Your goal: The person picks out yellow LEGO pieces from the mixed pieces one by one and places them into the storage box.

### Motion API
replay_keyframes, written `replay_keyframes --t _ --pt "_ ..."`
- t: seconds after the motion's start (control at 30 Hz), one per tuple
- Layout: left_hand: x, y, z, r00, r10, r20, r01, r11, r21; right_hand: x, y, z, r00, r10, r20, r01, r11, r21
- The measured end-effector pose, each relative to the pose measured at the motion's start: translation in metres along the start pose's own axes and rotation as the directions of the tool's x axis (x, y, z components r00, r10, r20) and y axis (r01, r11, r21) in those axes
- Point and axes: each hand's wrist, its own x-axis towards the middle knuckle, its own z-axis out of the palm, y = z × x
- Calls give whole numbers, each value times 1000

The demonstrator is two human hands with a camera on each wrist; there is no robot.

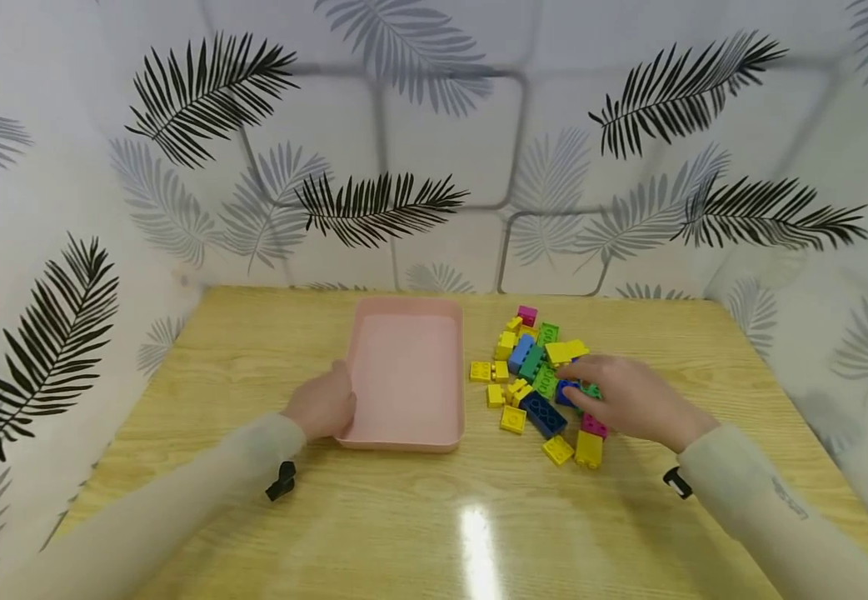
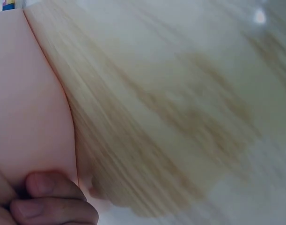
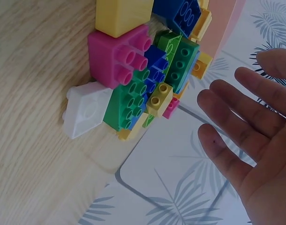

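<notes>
A shallow pink tray (image 1: 406, 379) lies on the table with nothing in it. My left hand (image 1: 323, 403) grips its left side near the front corner; in the left wrist view curled fingers (image 2: 58, 201) sit against the pink wall. Right of the tray is a loose heap of toy building bricks in yellow, green, blue and pink. Over the heap's right side hovers my right hand (image 1: 632, 400), fingers extended and holding nothing. Close by it are a pink brick (image 3: 117, 56), a green brick (image 3: 126, 103) and a white brick (image 3: 88, 110), the last hidden in the head view.
The wooden table (image 1: 374, 525) ends at a wall covering (image 1: 449, 142) with a leaf pattern, which also closes in both sides. Nearest the front of the heap are a yellow brick (image 1: 588, 449) and a dark blue brick (image 1: 542, 414). Several small yellow bricks lie toward the tray.
</notes>
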Motion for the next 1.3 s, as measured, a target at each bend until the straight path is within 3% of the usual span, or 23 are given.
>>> replay_keyframes --t 0.57,0.8,0.97,1.1,1.3 --pt "2 32 11 999 -34 -24 35 999 42 -26 0 6 999 42 24 -44 997 65" --pt "3 34 11 997 -69 -38 71 996 45 -40 -3 7 992 85 90 -90 994 63" --pt "2 32 11 996 -76 -43 77 997 19 -48 -8 9 989 77 124 -80 997 17" --pt "3 30 12 995 -84 -52 85 996 15 -49 -11 14 989 61 137 -62 998 4" --pt "4 28 12 996 -68 -51 70 997 37 -48 -17 28 976 99 195 -98 995 -15"
